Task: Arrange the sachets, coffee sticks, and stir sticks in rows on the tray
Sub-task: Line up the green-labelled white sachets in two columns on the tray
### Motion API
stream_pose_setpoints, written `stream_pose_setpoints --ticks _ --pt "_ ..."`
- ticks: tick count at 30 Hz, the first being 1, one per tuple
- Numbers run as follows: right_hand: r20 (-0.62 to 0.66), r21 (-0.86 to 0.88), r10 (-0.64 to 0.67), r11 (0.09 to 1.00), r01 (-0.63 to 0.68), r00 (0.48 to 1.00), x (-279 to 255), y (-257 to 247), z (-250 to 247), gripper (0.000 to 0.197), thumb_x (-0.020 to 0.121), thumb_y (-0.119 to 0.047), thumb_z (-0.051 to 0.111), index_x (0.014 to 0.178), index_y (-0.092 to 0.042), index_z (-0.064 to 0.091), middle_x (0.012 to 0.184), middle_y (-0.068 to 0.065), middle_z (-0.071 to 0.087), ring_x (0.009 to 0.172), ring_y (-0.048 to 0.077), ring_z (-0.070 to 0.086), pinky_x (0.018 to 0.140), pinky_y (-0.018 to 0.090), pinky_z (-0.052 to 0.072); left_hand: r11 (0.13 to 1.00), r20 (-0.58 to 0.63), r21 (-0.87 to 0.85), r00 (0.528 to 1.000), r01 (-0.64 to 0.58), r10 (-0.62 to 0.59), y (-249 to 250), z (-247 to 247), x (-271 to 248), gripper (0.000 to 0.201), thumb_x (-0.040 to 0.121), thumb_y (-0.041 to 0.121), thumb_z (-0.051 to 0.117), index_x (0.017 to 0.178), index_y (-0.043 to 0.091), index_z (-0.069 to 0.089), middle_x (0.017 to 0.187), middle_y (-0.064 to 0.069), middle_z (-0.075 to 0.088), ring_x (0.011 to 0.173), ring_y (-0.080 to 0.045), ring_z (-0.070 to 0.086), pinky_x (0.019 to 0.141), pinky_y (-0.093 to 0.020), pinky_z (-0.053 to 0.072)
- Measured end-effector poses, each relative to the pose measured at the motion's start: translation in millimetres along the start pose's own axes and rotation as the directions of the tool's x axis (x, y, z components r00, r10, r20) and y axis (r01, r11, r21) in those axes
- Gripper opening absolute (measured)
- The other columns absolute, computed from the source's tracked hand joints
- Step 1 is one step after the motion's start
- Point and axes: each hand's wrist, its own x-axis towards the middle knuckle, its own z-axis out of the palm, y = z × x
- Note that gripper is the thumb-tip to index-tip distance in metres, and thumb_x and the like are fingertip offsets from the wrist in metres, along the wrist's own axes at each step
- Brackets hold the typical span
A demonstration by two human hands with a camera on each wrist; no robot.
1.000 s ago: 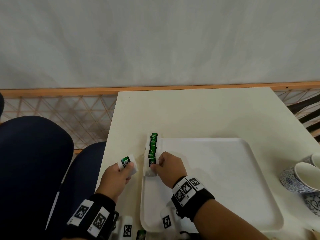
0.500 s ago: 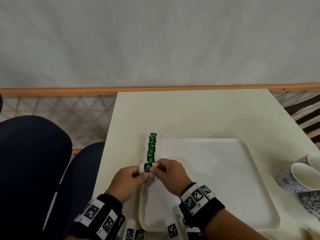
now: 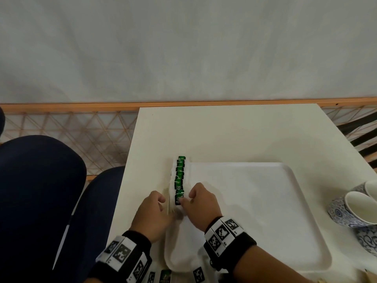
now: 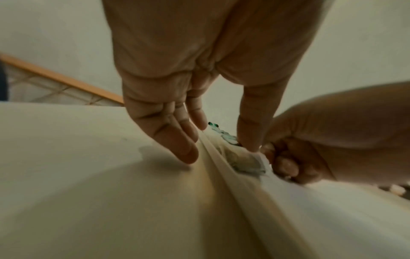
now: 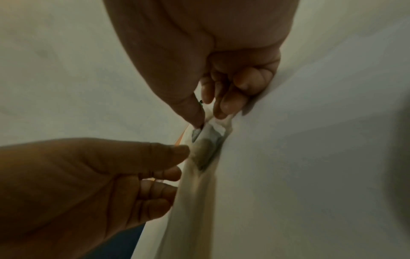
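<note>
tray point(image 3: 255, 211): white, flat on the pale surface point(image 3: 234, 131), near front edge
sachet row point(image 3: 180, 174): green-and-white sachets overlapping in one line along tray's left rim, running away from the person
nearest sachet point(image 3: 179, 198): at near end of row, on tray's left edge, between both hands
right hand point(image 3: 202, 205): on tray just right of row; thumb and forefinger pinching nearest sachet's right end, other fingers curled under, knuckles on tray floor
right wrist view: pinched sachet point(image 5: 210, 133) visible at the fingertips, blurred
left hand point(image 3: 153, 215): on the surface just outside tray's left rim; fingers fairly straight, relaxed, pointing down
left wrist view: left fingers point(image 4: 177, 140) tips at or just above the surface beside rim; thumb tip on or at sachet's white edge point(image 4: 255, 154), contact not certain from blur
left grip: nothing curled round, holding nothing
spare sachets point(image 3: 165, 275): at bottom frame edge, near front of tray, partly cut off
cups point(image 3: 355, 209): blue-patterned, white inside, on the surface right of tray, well apart from hands
chairs point(image 3: 40, 190): dark blue, left of the surface
</note>
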Motion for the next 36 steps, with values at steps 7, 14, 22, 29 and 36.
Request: stream_pose_setpoints --ticks 7,14,22,29,36 --pt "0.028 -0.001 -0.017 1.0 0.017 0.999 -3 4 -2 0.017 0.089 -0.03 0.055 0.097 -0.02 0.043 0.078 0.0 0.061 0.072 0.017 0.057 0.064 0.03 0.048 0.99 -0.016 0.128 0.998 -0.063 0.065 10 11 1 0.02 0.083 0.02 0.06 0.081 0.024 0.04 0.086 0.002 0.049 0.07 -0.009 0.048 0.054 -0.021 0.033" --pt "0.034 -0.028 -0.065 0.997 0.066 0.997 -2 -2 -3 0.013 0.092 -0.025 0.055 0.097 -0.019 0.045 0.084 -0.002 0.058 0.075 0.016 0.054 0.057 0.019 0.037 0.982 0.007 0.177 0.998 -0.066 0.066 10 11 8 0.013 0.087 0.022 0.057 0.09 0.023 0.044 0.093 0.003 0.051 0.078 -0.011 0.052 0.067 -0.025 0.043" --pt "0.271 -0.121 -0.237 0.953 0.278 0.933 -33 -1 -28 0.011 0.089 -0.032 0.061 0.09 -0.023 0.056 0.083 -0.009 0.06 0.074 0.006 0.053 0.065 0.016 0.042 0.971 0.048 0.206 0.993 -0.118 0.111 -7 -29 -22 0.024 0.084 0.029 0.068 0.097 0.026 0.048 0.094 0.01 0.052 0.081 -0.005 0.05 0.065 -0.02 0.036" --pt "0.597 -0.207 -0.358 0.796 0.569 0.718 -80 -9 -31 0.025 0.088 -0.034 0.066 0.11 -0.023 0.066 0.104 -0.008 0.068 0.07 -0.004 0.05 0.075 0.018 0.043 0.925 0.234 0.367 0.972 -0.102 0.014 -40 -64 -83 0.024 0.081 0.039 0.07 0.098 0.033 0.055 0.095 0.011 0.057 0.082 -0.003 0.055 0.074 -0.022 0.048" --pt "0.742 -0.347 -0.299 0.595 0.725 0.6 -107 -22 2 0.053 0.089 -0.036 0.064 0.137 -0.02 0.049 0.132 0.006 0.053 0.122 0.026 0.044 0.1 0.041 0.042 0.901 0.258 0.433 0.959 -0.009 -0.115 -72 -54 -122 0.07 0.069 0.037 0.081 0.125 0.034 0.04 0.104 0.013 0.05 0.093 -0.009 0.056 0.084 -0.028 0.051"
